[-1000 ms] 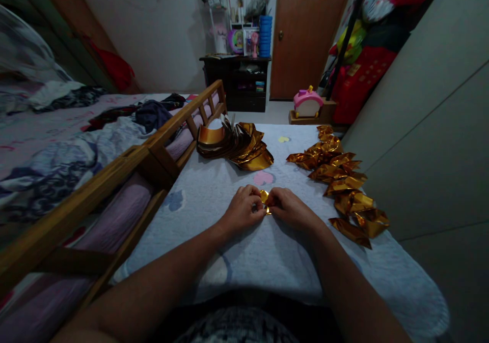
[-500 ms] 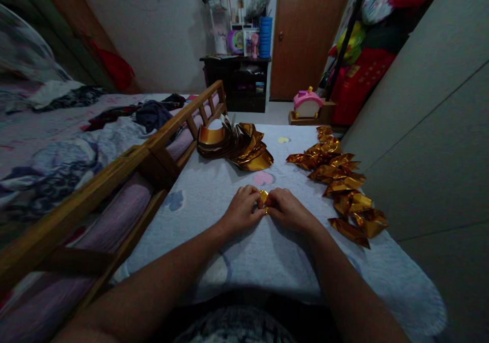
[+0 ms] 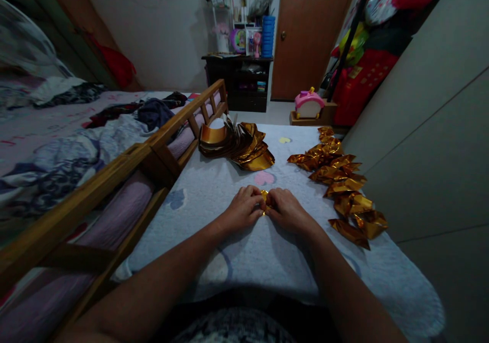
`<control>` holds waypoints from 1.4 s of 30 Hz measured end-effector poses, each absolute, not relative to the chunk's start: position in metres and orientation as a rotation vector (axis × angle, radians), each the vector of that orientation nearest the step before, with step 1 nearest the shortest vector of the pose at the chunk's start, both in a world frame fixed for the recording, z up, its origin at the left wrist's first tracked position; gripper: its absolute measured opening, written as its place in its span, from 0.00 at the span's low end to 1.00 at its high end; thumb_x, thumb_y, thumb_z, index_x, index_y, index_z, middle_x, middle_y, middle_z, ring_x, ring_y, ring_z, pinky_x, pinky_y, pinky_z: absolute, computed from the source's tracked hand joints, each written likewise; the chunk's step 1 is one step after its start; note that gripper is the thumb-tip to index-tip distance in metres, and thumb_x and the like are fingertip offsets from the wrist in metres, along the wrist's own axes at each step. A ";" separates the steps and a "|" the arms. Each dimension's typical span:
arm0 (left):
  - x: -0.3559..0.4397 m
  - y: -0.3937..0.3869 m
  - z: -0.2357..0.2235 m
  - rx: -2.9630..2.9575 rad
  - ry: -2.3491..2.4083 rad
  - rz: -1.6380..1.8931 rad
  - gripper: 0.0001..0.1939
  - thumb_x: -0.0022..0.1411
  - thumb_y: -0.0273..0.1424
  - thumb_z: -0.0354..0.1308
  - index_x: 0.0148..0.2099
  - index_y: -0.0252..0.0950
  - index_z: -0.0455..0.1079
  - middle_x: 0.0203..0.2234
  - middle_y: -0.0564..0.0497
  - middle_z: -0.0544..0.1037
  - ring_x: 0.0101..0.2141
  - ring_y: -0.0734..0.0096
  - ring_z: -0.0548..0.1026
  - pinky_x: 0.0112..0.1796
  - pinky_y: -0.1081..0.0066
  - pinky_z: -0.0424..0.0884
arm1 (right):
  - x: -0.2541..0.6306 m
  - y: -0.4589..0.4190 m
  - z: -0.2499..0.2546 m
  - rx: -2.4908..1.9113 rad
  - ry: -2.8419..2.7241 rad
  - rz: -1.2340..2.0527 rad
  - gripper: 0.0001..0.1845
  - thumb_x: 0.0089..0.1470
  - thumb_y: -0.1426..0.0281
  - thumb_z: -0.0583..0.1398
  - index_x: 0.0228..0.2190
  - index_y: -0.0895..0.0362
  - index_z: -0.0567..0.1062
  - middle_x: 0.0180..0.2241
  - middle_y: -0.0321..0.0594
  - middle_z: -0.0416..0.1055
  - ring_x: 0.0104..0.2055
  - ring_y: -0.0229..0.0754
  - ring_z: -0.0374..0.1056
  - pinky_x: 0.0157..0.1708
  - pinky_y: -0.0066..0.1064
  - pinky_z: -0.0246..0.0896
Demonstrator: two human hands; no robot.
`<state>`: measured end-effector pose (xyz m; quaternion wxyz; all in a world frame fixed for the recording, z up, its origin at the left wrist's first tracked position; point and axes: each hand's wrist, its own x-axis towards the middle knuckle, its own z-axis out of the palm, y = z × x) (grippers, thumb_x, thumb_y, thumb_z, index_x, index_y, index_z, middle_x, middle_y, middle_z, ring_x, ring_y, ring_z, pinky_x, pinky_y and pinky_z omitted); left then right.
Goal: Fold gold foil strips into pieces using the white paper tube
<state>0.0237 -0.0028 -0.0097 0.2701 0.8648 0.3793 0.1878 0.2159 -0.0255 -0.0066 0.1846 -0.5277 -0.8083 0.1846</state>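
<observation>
A small piece of shiny gold foil paper [image 3: 264, 196] is pinched between my two hands, above the middle of the cloth-covered surface. My left hand [image 3: 244, 204] grips its left side with thumb and fingers. On the right side my right hand [image 3: 284, 206] holds it the same way, fingertips close to those of the left. Most of the foil is hidden behind the fingers. Beyond my hands lies a fanned stack of gold foil sheets [image 3: 252, 152]. A row of folded gold foil pieces [image 3: 346, 185] runs along the right side.
A pale blue cloth [image 3: 214, 200] with printed shapes covers the surface. Along the left runs a wooden bed rail [image 3: 153, 147], with a bed and crumpled bedding [image 3: 84, 149] behind it. A pale cabinet wall [image 3: 431, 119] stands close on the right. A pink toy [image 3: 308, 104] sits beyond the far edge.
The view has shifted very slightly. Both hands stay almost in place on the gold foil paper, with only small finger movement.
</observation>
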 end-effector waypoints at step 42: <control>0.006 0.005 -0.003 2.389 0.817 0.568 0.13 0.55 0.28 0.65 0.44 0.39 0.73 0.49 0.46 0.72 0.52 0.58 0.67 0.55 0.58 0.64 | 0.222 -0.033 0.005 -1.386 -2.329 0.516 0.08 0.54 0.78 0.60 0.35 0.57 0.77 0.36 0.41 0.71 0.41 0.42 0.65 0.42 0.32 0.58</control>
